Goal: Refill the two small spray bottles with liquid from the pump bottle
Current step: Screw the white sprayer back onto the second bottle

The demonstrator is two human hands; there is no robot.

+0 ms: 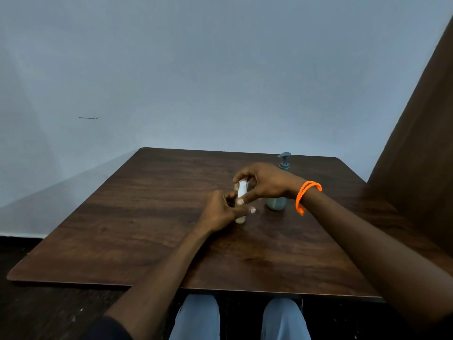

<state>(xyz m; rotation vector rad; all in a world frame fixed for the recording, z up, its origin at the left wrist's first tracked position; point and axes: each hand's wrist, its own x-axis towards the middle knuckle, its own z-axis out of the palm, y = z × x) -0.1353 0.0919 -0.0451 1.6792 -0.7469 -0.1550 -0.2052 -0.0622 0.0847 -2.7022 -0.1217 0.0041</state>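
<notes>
Two hands meet over the middle of a dark wooden table (147,217) in the head view. The left hand (220,212) has its fingers (246,210) curled around the lower body of a small spray bottle (241,204), which stands upright with its base on or just above the table; the contact there is hard to make out. The right hand (266,184), with an orange bracelet (305,196) on its wrist, comes in from above, its fingers (241,201) pinched on the white upper part of the same small bottle, thumb on the near side and the others arched over the top. Both sets of fingers are closed on this one bottle, left low and right high, almost touching each other. A second small bottle may stand right behind it, but only a pale sliver shows beside the right fingers and I cannot tell. The pump bottle (277,203), grey-blue, stands upright on the table just beyond and to the right of the right fingers, its body largely hidden by that hand and wrist and its pump head (284,159) showing above the knuckles.
</notes>
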